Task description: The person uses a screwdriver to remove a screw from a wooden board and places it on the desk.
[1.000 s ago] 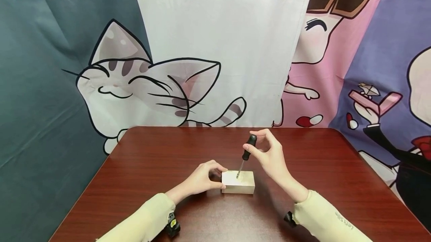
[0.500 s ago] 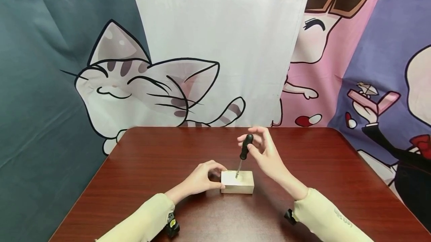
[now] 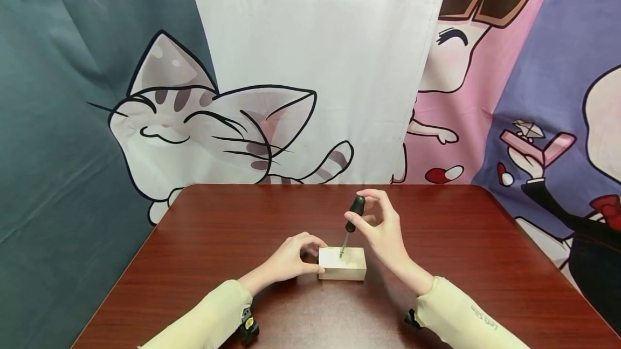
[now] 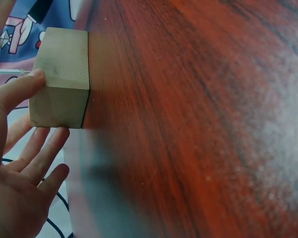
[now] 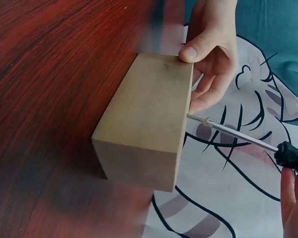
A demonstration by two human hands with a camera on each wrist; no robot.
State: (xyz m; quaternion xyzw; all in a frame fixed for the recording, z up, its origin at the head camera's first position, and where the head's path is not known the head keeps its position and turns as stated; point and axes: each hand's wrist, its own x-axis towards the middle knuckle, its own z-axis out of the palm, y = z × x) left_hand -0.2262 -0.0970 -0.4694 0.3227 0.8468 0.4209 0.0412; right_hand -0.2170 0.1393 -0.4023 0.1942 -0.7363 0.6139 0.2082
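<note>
A pale wooden block (image 3: pixel 342 264) rests on the table, and a brass-coloured screw (image 5: pixel 197 119) stands partway out of its upper face. My left hand (image 3: pixel 290 257) holds the block's left end, thumb on the near edge and fingers round the far side. In the left wrist view the thumb overlaps the block (image 4: pixel 64 59) at its top edge. My right hand (image 3: pixel 385 230) pinches the black handle of a screwdriver (image 3: pixel 357 206) between thumb and fingers. The screwdriver leans slightly right, its metal shaft (image 5: pixel 243 136) running down to the screw head.
The dark red wooden table (image 3: pixel 233 214) reaches back to a printed cloth backdrop (image 3: pixel 320 41) with cartoon figures. Black wrist-worn devices show below both sleeves, such as the left one (image 3: pixel 249 327).
Half a second ago the right fingers were spread off the handle; now they are closed round it again, the hand slightly lower. The left hand and block stay put.
</note>
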